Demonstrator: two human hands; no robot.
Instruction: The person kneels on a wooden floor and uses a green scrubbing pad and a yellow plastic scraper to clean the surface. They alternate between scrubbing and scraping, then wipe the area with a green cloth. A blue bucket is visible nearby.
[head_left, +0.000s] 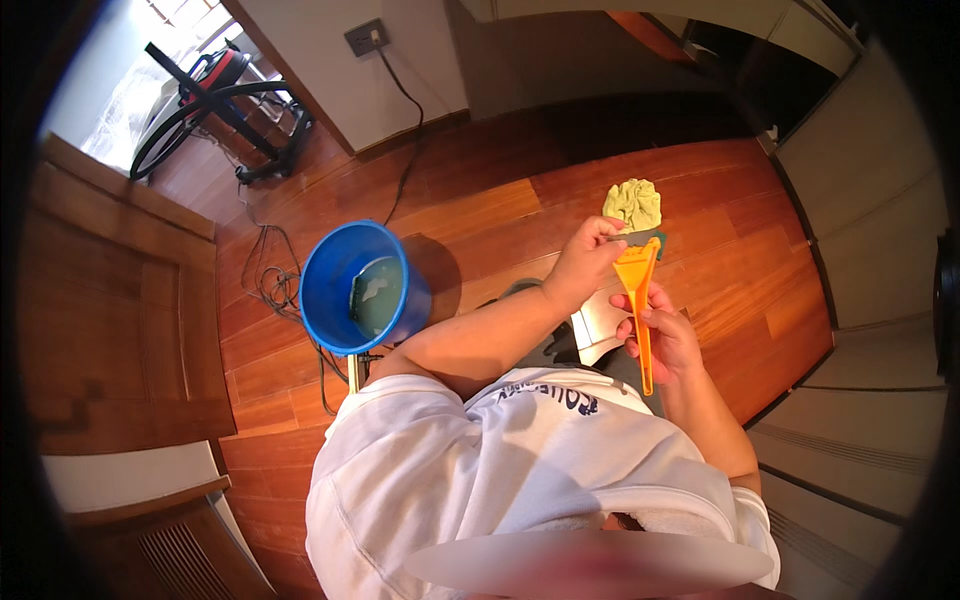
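My right hand (666, 337) loosely holds the handle of an orange-yellow plastic scraper (639, 285) between thumb and fingers, its wide head pointing away from me. With thumb and fingertips, my left hand (589, 259) pinches a thin grey strip or blade (634, 238) at the scraper's head; whether it is fixed in the head cannot be told. A crumpled yellow-green cloth (632, 204) lies on the wooden floor just beyond. Beside the head shows part of a dark green pad (660, 246), mostly hidden.
A blue bucket (412, 289) with murky water stands on the left. Cables (279, 289) coil on the floor beside it. A black and red vacuum cleaner (225, 82) is at the upper left. Wooden doors (112, 300) line the left; pale cabinet fronts (862, 277) line the right.
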